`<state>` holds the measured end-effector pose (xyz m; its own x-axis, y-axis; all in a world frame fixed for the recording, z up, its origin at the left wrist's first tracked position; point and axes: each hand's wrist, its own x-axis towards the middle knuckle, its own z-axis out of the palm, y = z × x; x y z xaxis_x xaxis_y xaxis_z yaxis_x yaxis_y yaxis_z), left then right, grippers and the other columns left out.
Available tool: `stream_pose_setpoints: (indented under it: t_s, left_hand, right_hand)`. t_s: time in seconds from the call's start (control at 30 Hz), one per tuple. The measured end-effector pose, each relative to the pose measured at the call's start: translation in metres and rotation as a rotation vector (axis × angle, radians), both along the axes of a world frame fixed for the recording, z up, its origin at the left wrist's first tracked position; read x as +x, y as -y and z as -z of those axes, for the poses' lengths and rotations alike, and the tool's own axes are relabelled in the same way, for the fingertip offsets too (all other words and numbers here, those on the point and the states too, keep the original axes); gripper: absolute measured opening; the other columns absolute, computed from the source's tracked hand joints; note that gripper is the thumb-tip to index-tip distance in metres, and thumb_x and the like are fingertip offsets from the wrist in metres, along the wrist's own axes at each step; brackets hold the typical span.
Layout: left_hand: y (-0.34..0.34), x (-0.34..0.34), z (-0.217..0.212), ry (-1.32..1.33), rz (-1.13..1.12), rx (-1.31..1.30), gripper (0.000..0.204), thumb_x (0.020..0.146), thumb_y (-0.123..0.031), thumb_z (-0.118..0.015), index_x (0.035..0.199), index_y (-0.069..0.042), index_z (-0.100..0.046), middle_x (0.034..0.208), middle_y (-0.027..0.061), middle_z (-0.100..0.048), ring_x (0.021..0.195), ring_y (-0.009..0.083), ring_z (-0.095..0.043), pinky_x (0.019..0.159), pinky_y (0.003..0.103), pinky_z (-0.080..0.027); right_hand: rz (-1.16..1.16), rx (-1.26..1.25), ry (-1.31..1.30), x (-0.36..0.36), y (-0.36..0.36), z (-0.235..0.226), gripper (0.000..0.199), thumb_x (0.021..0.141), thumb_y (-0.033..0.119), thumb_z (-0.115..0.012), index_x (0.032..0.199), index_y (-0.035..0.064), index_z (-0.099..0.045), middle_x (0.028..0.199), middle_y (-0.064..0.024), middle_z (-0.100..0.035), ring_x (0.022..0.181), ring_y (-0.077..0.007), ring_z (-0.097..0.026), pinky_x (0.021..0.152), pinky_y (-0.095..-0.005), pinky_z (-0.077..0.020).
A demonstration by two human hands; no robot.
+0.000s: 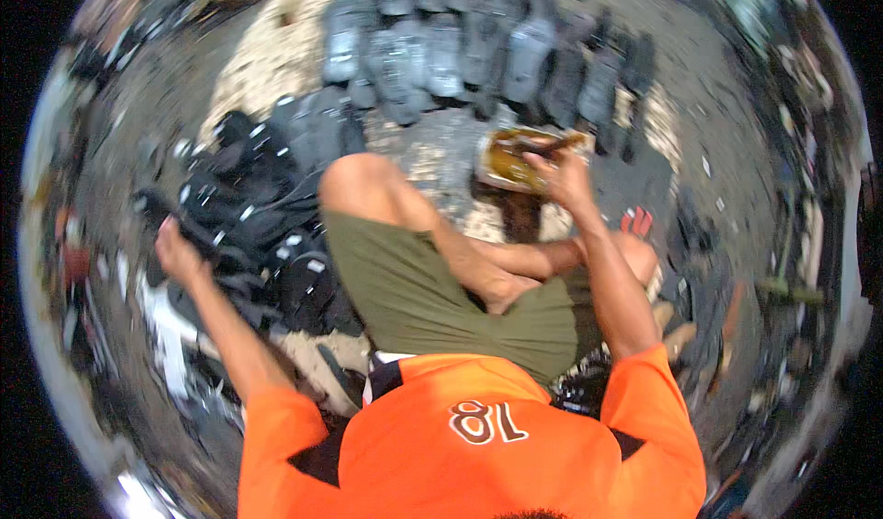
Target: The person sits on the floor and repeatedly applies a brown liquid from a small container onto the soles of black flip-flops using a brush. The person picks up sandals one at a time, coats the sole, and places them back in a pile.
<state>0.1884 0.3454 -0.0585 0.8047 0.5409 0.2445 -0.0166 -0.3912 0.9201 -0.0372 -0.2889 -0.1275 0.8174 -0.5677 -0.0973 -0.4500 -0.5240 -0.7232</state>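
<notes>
On the right, my right hand (566,175) is closed round a dark-handled brush (543,145), held over a shallow rectangular tub (487,175) of yellow-brown, glue-like stuff. Motion blur hides the brush's tip. Far out to the left, my left hand (179,250) has its fingers bent against a black shoe upper (153,205), which it seems to grip by one edge. Beside that arm lies a heap of black shoe uppers (246,183), several with small white labels.
Rows of dark shoe soles (443,55) lie ahead on a pale sheet (258,55). My bent legs (432,234) frame the space before me. A dark flat mat (635,183) with a red mark sits right of the tub. Scraps litter the ground's edges.
</notes>
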Motion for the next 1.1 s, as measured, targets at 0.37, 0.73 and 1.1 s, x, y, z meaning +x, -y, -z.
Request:
stream_pose_setpoints:
  t_s: [0.37, 0.73, 1.1]
  left_hand:
    - [0.218, -0.161, -0.035, 0.020, 0.876, 0.634, 0.051, 0.090, -0.019, -0.066, 0.137, -0.002, -0.054, 0.142, 0.0158, -0.050, 0.134, 0.0289, -0.041, 0.112, 0.043, -0.026]
    - [0.319, -0.160, -0.061, -0.343, 1.160, -1.055, 0.055, 0.102, -0.044, -0.044, 0.145, -0.010, -0.039, 0.138, 0.0079, -0.051, 0.121, 0.0236, -0.053, 0.103, 0.039, -0.042]
    - [0.367, -0.195, -0.057, -0.565, 1.339, -1.236, 0.048, 0.103, -0.042, -0.040, 0.143, -0.016, -0.040, 0.134, 0.0066, -0.054, 0.118, 0.0239, -0.056, 0.097, 0.039, -0.049]
  right_hand:
    - [0.015, -0.139, 0.458, -0.033, 0.021, -0.040, 0.029, 0.084, 0.025, -0.074, 0.107, 0.0070, -0.070, 0.104, -0.0152, -0.071, 0.095, -0.0260, -0.068, 0.084, -0.0354, -0.0505]
    - [0.363, 0.605, 0.813, -0.038, -0.045, -0.166, 0.029, 0.092, 0.024, -0.069, 0.110, 0.0016, -0.063, 0.092, -0.0023, -0.068, 0.077, -0.0093, -0.060, 0.076, -0.0259, -0.0513]
    - [-0.029, 0.140, 0.839, -0.031, -0.114, -0.148, 0.033, 0.088, 0.027, -0.070, 0.111, 0.0048, -0.062, 0.108, -0.0164, -0.065, 0.102, -0.0294, -0.063, 0.091, -0.0405, -0.0485]
